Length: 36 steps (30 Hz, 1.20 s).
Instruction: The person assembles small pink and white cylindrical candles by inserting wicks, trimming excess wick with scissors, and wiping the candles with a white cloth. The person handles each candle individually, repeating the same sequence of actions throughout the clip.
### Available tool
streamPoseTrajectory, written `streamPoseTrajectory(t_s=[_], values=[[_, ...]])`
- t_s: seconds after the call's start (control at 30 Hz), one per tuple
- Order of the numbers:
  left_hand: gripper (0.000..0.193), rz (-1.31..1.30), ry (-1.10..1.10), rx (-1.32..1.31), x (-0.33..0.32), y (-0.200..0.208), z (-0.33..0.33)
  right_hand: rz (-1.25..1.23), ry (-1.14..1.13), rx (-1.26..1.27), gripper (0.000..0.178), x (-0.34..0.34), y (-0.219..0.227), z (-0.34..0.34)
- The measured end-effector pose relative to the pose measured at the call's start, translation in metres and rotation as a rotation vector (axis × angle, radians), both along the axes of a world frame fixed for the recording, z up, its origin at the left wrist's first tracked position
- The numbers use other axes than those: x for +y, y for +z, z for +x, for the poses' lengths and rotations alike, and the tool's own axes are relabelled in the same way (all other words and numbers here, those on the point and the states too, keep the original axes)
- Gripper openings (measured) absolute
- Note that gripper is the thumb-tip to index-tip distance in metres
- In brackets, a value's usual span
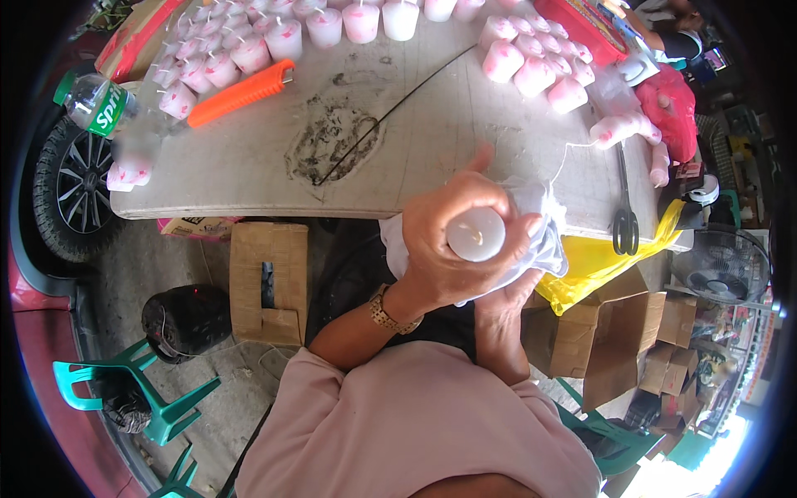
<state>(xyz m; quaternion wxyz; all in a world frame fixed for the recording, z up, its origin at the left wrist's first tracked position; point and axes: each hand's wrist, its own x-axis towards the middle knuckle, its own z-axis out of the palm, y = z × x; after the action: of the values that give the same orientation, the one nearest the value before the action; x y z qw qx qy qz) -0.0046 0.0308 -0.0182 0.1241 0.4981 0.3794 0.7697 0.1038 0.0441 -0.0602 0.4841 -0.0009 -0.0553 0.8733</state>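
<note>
My left hand (432, 249), with a watch on its wrist, curls its thumb and fingers around a pale candle (476, 236), whose top and short wick face up. A crumpled white cloth (538, 217) wraps about the candle's far side and hangs below it. Below, my right hand (505, 300) is closed on the cloth; its fingers are mostly hidden. Both hands are just over the table's near edge. Farther off on the table (432, 124) lie an orange-handled cutter (241, 93) and a thin dark rod (390, 116).
Many pink-and-white candles (361, 23) stand along the far side, with another cluster (540, 62) at right. Black scissors (624, 228) lie by a yellow plastic bag (594, 266). Cardboard boxes (610, 340), a fan (721, 266) and green chairs (154, 390) surround the table.
</note>
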Motion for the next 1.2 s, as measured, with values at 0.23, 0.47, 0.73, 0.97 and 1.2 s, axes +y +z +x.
streamPoseTrajectory(t_s=[0.23,0.47,0.73,0.97,1.2], values=[[0.018,-0.078,-0.009,0.047,-0.003,0.005,0.002,0.003,0.060,0.083,0.054,0.001,-0.007,0.008],[0.015,-0.115,-0.055,0.036,-0.005,0.007,-0.001,0.151,-0.046,-0.165,0.053,0.000,-0.011,0.009],[0.015,-0.164,-0.120,-0.003,-0.006,0.010,-0.003,0.249,-0.064,-0.196,0.044,0.006,-0.014,0.012],[0.015,-0.246,-0.151,-0.034,-0.008,0.015,-0.005,0.222,-0.114,-0.270,0.046,0.005,-0.011,0.006],[0.016,-0.236,-0.138,-0.054,-0.003,0.008,-0.011,0.174,-0.100,-0.275,0.039,-0.001,0.006,0.004]])
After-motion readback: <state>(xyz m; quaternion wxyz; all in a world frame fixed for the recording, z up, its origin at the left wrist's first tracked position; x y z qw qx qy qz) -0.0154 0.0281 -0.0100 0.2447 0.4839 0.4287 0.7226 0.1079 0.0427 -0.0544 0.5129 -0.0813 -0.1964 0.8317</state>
